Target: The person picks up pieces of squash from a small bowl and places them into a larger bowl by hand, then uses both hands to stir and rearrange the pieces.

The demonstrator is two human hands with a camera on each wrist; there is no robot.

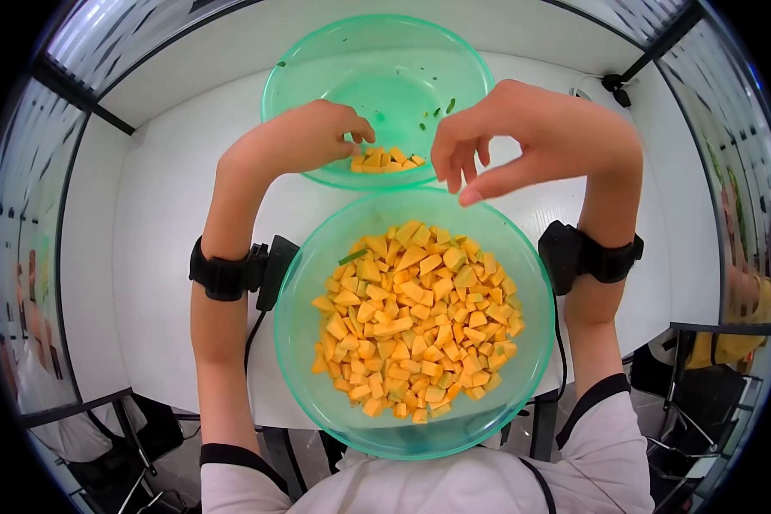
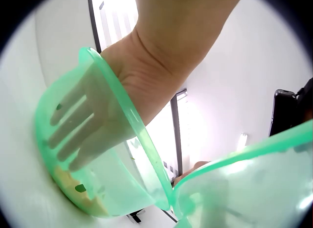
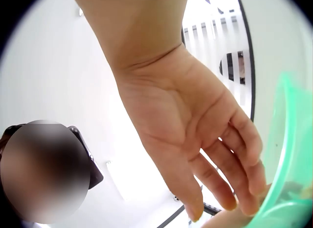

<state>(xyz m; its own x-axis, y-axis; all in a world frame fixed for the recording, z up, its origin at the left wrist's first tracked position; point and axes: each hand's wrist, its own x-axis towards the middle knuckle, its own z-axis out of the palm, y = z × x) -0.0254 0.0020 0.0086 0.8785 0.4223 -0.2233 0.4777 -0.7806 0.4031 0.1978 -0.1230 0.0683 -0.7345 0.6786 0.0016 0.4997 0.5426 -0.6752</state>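
A far green see-through bowl holds a small heap of diced orange pumpkin-like pieces and some green scraps. My left hand reaches over its near left rim, fingertips close to that heap. Through the bowl wall in the left wrist view, the left hand's fingers look straight and spread. The right hand hovers over the gap between the bowls, thumb apart from the loosely bent fingers, and nothing shows in it. Nearer to me, a second green bowl carries a large pile of orange diced pieces.
Both bowls are on a white table, the near one reaching over its front edge. A strip of green peel lies on the pile. White panels stand around the table. Black camera straps circle both wrists, with cables hanging down.
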